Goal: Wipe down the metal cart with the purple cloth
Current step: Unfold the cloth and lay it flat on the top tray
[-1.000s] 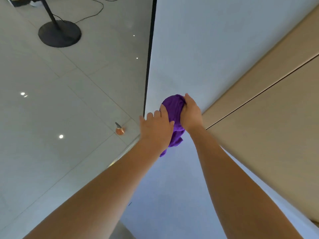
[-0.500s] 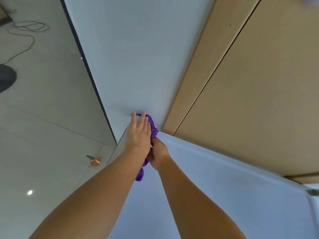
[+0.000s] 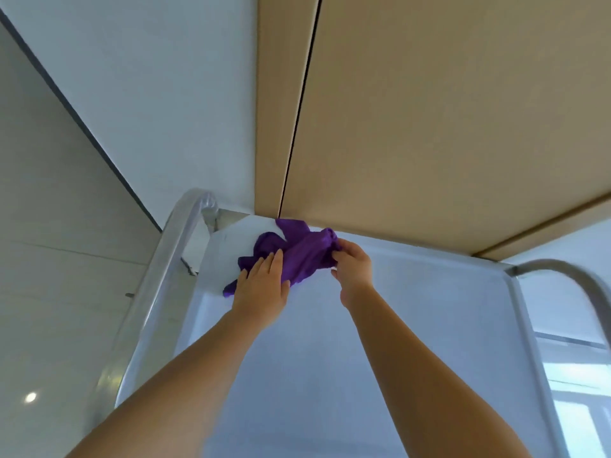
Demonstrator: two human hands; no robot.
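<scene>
The purple cloth (image 3: 297, 252) lies bunched on the top shelf of the metal cart (image 3: 413, 325), at its far left corner against the wall. My left hand (image 3: 263, 292) rests flat on the cloth's near left part, fingers together. My right hand (image 3: 352, 264) pinches the cloth's right end between thumb and fingers. The cart's shelf is pale and shiny, with a raised rim and a curved tubular handle on each side, left (image 3: 165, 269) and right (image 3: 562, 276).
A white wall (image 3: 158, 94) and tan wooden panels (image 3: 429, 110) stand right behind the cart's far edge. Grey glossy floor tiles (image 3: 49, 259) lie to the left. A window reflection shows at the lower right.
The view has swung right, bringing the cart's handles and shelf into sight. My hands have drawn apart on the cloth, and the cloth has spread out wider in the corner.
</scene>
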